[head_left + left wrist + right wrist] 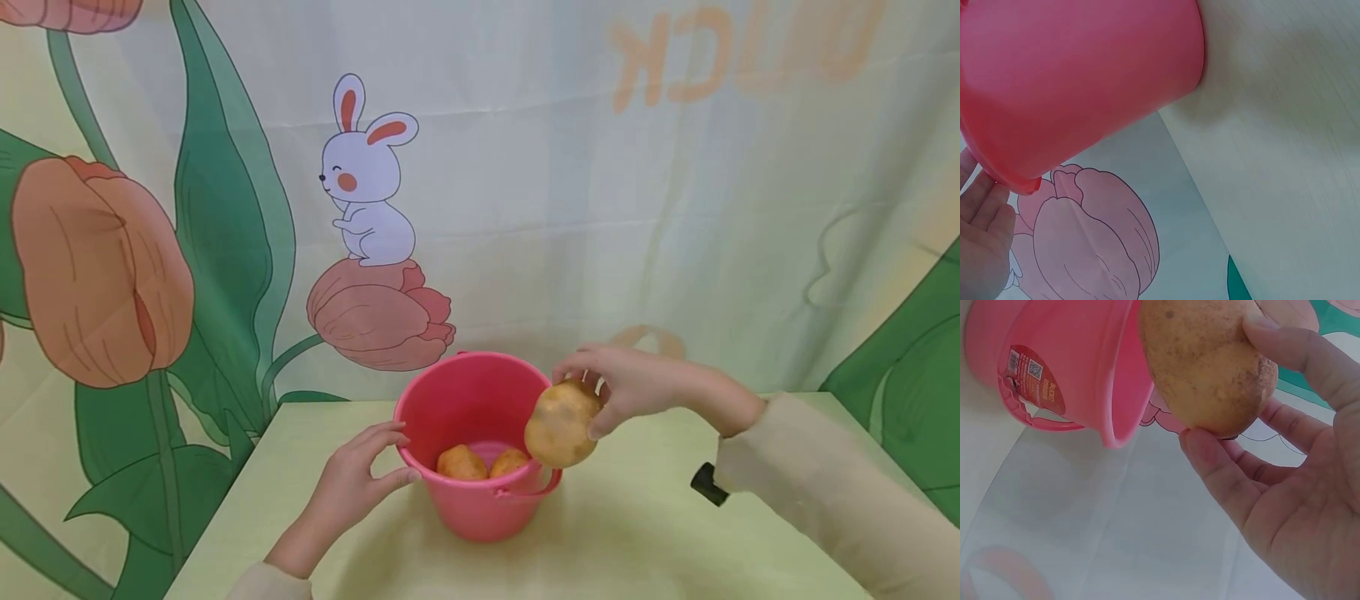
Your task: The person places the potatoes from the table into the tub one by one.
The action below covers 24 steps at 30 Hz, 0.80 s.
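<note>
A pink bucket point(480, 508) stands on the pale green table point(637, 533), with two potatoes point(462, 463) lying inside on its bottom. My right hand point(622, 387) grips a larger brown potato point(561, 424) and holds it over the bucket's right rim. The right wrist view shows that potato point(1204, 362) pinched between thumb and fingers point(1285, 347) beside the bucket point(1066, 356). My left hand point(360, 479) touches the bucket's left rim with thumb and fingers curved around it. In the left wrist view the bucket wall point(1079, 75) fills the top and the palm point(982, 244) lies beside its rim.
A printed curtain with a rabbit point(367, 179) and tulips hangs right behind the table. The bucket's handle point(532, 487) hangs down on its front side. A black wrist device point(708, 483) shows at my right sleeve.
</note>
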### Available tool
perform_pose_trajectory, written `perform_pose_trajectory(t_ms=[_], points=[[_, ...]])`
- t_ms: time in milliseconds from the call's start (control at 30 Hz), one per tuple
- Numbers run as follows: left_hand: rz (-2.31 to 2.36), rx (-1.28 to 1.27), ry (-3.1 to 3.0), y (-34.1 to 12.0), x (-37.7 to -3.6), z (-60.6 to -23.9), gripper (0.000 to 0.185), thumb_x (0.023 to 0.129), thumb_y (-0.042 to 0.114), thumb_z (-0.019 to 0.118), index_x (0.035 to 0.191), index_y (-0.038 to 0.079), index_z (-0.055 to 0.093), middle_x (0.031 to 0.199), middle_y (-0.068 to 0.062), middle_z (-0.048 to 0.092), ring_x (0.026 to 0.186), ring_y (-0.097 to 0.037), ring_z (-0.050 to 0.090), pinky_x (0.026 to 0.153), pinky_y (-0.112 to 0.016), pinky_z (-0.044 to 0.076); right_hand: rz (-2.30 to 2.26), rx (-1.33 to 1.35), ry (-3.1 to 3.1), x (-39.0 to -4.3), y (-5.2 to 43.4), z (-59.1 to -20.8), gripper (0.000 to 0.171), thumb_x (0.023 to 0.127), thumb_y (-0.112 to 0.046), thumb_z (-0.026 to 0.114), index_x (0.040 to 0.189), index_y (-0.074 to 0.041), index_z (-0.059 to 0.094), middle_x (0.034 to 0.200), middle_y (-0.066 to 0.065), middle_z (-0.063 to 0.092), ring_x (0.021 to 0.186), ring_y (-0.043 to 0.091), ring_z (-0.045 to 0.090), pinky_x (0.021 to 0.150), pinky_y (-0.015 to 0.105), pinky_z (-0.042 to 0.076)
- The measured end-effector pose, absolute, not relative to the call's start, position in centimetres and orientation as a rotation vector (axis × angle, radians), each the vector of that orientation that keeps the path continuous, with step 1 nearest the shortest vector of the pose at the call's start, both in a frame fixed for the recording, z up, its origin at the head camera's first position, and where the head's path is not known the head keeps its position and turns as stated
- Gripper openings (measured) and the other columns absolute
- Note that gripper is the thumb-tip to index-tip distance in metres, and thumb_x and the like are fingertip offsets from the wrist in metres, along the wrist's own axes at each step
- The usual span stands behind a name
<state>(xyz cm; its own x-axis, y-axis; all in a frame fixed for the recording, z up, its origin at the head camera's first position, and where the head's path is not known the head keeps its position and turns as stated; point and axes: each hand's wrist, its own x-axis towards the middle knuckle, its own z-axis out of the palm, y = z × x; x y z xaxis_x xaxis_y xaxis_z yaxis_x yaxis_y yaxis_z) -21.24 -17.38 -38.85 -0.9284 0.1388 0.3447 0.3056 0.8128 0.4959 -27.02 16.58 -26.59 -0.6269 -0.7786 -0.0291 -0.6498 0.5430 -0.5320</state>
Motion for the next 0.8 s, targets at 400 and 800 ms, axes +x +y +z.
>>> perform_pose_trajectory(t_ms=[400, 800], points=[[-0.823, -0.325, -2.697, -17.3, -20.9, -39.2, 0.039, 0.067, 0.036, 0.074, 0.102, 0.022, 0.062, 0.121, 0.005, 0.055, 0.113, -0.019, 0.05, 0.08, -0.035, 0.052, -0.717, -1.143, 2.526, -27.2, 14.9, -27.0, 0.05, 0.068, -0.012, 0.072, 0.113, -0.014, 0.051, 0.105, 0.002, 0.05, 0.094, 0.017, 0.05, 0.074, 0.023, 0.049], [-0.806, -0.345, -2.677, -17.2, -20.6, -39.4, 0.039, 0.066, 0.034, 0.074, 0.101, 0.021, 0.062, 0.121, 0.003, 0.055, 0.114, -0.02, 0.05, 0.084, -0.037, 0.05, -0.704, -1.19, 2.548, -27.7, 14.0, -28.0, 0.046, 0.068, -0.011, 0.071, 0.111, -0.012, 0.052, 0.104, 0.005, 0.051, 0.093, 0.02, 0.051, 0.074, 0.026, 0.051]])
